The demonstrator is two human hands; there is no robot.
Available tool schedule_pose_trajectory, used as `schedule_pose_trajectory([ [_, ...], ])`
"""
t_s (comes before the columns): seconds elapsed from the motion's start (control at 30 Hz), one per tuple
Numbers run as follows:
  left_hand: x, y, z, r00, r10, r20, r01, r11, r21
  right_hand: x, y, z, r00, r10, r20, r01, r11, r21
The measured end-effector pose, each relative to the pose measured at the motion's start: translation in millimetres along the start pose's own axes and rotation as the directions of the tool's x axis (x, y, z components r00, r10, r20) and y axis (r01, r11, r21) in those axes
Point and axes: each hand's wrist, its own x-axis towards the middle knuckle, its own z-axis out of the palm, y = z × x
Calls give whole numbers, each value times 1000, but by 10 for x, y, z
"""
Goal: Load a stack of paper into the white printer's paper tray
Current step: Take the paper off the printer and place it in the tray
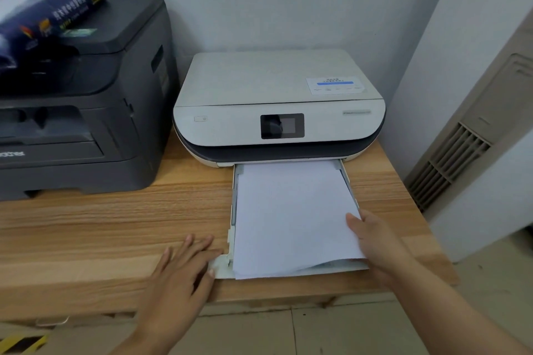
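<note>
The white printer [277,106] stands on the wooden table, its paper tray [223,265] pulled out toward me. A stack of white paper [291,216] lies in the tray, its near edge lifted slightly and overhanging the tray's front. My right hand [375,242] grips the stack's right near edge, thumb on top and fingers beneath. My left hand [181,274] lies flat on the table beside the tray's front left corner, with the thumb touching that corner.
A black printer [80,112] stands to the left with a dark blue paper ream wrapper [49,6] on top. The wooden table [115,219] ends just under my hands. A wall and a beige vented unit [461,158] stand close on the right.
</note>
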Motion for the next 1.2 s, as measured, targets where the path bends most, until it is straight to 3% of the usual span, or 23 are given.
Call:
schedule_pose_trajectory([
  [0.27, -5, -24, 20, 1000, 6, -1, -6, 1000, 2, 90, -56, 85, 995, -45, -88, 21, 968, -250],
  [0.37, -5, -24, 18, 1000, 4, 1, -4, 1000, 0, 93, -89, 91, 976, -170, -137, 88, 882, -462],
  [0.47, -6, -19, 12, 1000, 1, 4, -1, 1000, -1, 59, -139, 96, 973, -190, -135, 72, 797, -600],
  [0.53, -7, -16, 9, 1000, -2, 5, 2, 1000, -2, 10, -138, 93, 969, -219, -116, 68, 686, -724],
  [0.63, -6, -14, 9, 1000, 0, 6, 0, 1000, 1, -71, -88, 10, 943, -332, -20, 133, 432, -892],
  [0.67, -4, -13, 11, 1000, 0, 7, 0, 1000, 3, -115, -69, -34, 931, -360, 62, 196, 350, -916],
  [0.73, -5, -14, 19, 1000, -3, 2, 3, 1000, 6, -163, -27, -65, 819, -481, 314, 401, 88, -912],
  [0.8, -10, -17, 23, 1000, -1, -2, 1, 1000, 10, -183, -59, -12, 743, -454, 492, 515, -82, -853],
  [0.87, -12, -23, 20, 1000, -1, -1, 1, 1000, 14, -164, -79, 91, 716, -329, 615, 643, -30, -765],
  [0.93, -8, -19, 14, 1000, -2, 3, 2, 1000, 11, -83, -37, 172, 670, -362, 649, 693, -9, -721],
  [1.0, -6, -19, 11, 1000, -5, 9, 5, 1000, 7, -50, -51, 204, 605, -434, 667, 715, -70, -695],
  [1.2, -6, -16, 4, 1000, -5, 2, 5, 1000, 9, 2, -26, 192, 631, -388, 671, 679, -142, -720],
])
